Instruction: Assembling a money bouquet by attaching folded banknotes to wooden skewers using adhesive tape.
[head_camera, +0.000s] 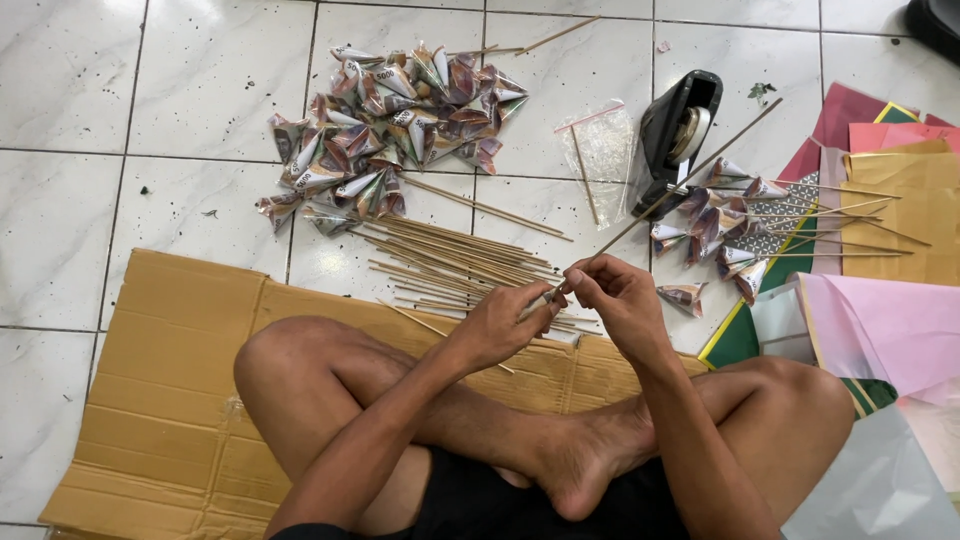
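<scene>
I sit cross-legged on flattened cardboard (170, 400). My right hand (612, 297) pinches the near end of a long thin wooden stick (690, 175) that slants up to the right. My left hand (497, 325) is closed around a small folded paper cone at the stick's end, touching my right fingers. A spread of loose wooden sticks (450, 260) lies on the floor just beyond my hands. Farther back sits a pile of folded banknote cones (385, 125). To the right, several cones mounted on sticks (730, 225) lie together.
A black tape dispenser (678, 130) stands beside a clear plastic bag (605, 150). Coloured paper sheets in pink (885, 325), gold (905, 215) and red lie at the right. One loose cone (683, 297) rests near my right wrist. White tiles surround everything.
</scene>
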